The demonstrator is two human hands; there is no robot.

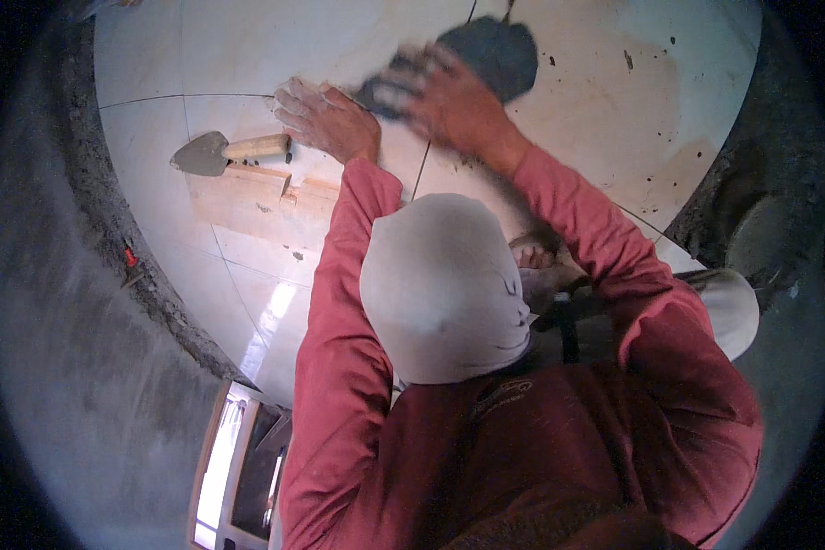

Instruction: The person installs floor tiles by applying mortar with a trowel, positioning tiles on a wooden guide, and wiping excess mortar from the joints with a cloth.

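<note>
My left hand (332, 121) rests palm down on the pale floor tiles (596, 119), its fingers stretched and apart, with whitish dust on them. To its right my right hand (454, 103) reaches out over a dark grey, soft-edged thing (500, 57), perhaps a cloth; I cannot tell its kind. The right fingers are smeared by motion but look spread, and whether they press on the dark thing is unclear. Left of my left hand lies a pointed trowel (202, 154) with a wooden handle, apart from both hands.
My bent knee in light grey trousers (445, 284) stands in the middle, near my bare foot (532, 255). Dark crumbs dot the tiles. Rough grey mortar (738, 183) borders them at right, and a small red piece (130, 257) lies by the left edge. A framed opening (238, 467) shows at lower left.
</note>
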